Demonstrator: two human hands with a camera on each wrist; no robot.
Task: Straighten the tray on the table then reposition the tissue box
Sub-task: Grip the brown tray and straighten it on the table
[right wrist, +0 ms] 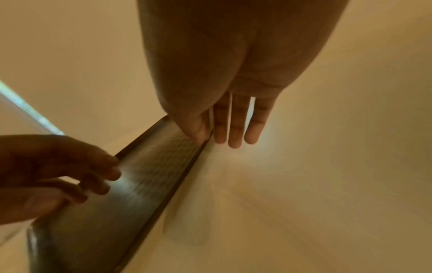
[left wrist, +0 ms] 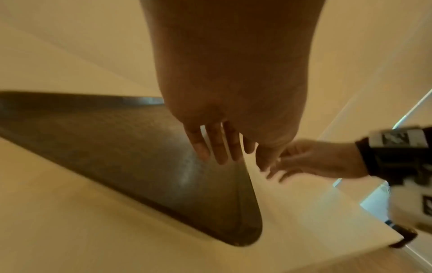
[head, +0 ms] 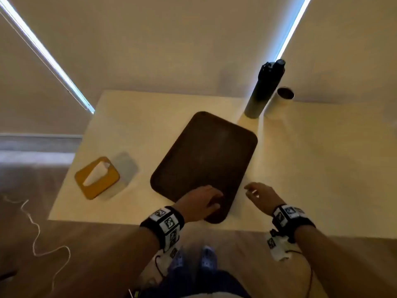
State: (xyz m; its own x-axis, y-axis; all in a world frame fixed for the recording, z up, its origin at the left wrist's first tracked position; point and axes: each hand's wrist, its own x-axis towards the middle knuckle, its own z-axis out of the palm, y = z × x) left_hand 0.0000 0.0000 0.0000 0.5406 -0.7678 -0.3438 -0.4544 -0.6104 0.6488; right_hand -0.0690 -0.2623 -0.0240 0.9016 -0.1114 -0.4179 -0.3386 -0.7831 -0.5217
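A dark brown tray lies askew on the pale table, its long side running diagonally. My left hand is over the tray's near end with relaxed, spread fingers on or just above its surface; it grips nothing. My right hand hovers over the table just right of the tray's near right edge, its fingers straight and empty. The yellow tissue box, a white tissue sticking out of it, sits turned at an angle near the table's left edge, away from both hands.
A tall dark bottle and a pale cup stand at the table's far side, just beyond the tray's far right corner. A white cord trails on the wooden floor at the left. The table's near edge runs just under my wrists.
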